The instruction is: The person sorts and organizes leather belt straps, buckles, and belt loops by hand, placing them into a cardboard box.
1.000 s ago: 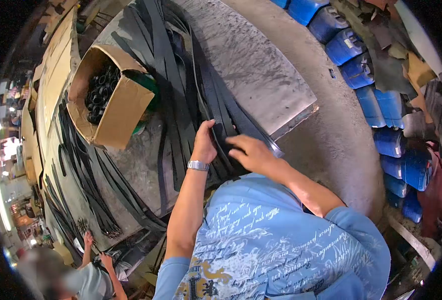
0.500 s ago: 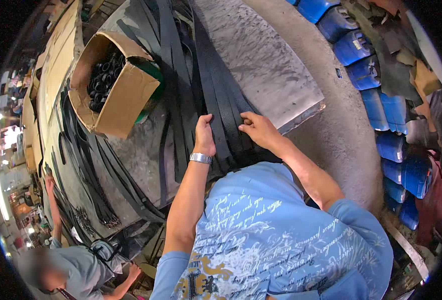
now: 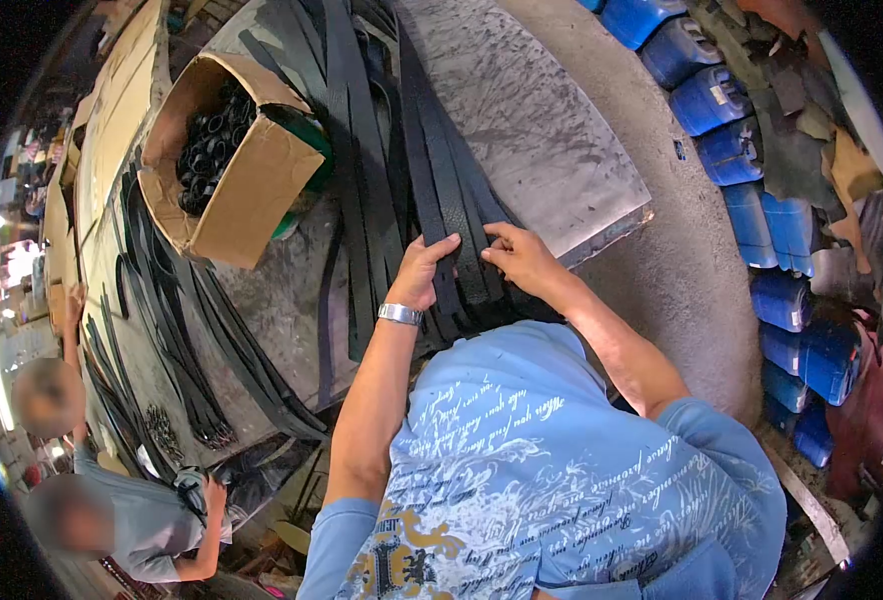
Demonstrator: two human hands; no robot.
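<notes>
Long black leather-like straps (image 3: pixel 449 195) run down the table to its near edge, side by side and partly overlapping. My left hand (image 3: pixel 420 280), with a metal watch on the wrist, is closed at the left side of one strap, its thumb lying across the surface and the other fingers partly hidden. On the opposite side, my right hand (image 3: pixel 524 262) pinches the strap's edge between thumb and bent fingers. The strap ends below my hands lie close to my blue shirt.
A cardboard box (image 3: pixel 262 185) full of small black loops stands on the table (image 3: pixel 552 130). More dark straps (image 3: pixel 177 340) lie to the left. Blue jerrycans (image 3: pixel 712 100) line the floor at right. Two people, one a co-worker in grey (image 3: pixel 152 520), are at the left.
My left hand has turned, its thumb swinging rightward over the strap. My right hand has barely moved. At left, the co-worker's arm has shifted and a second person's head has come into view.
</notes>
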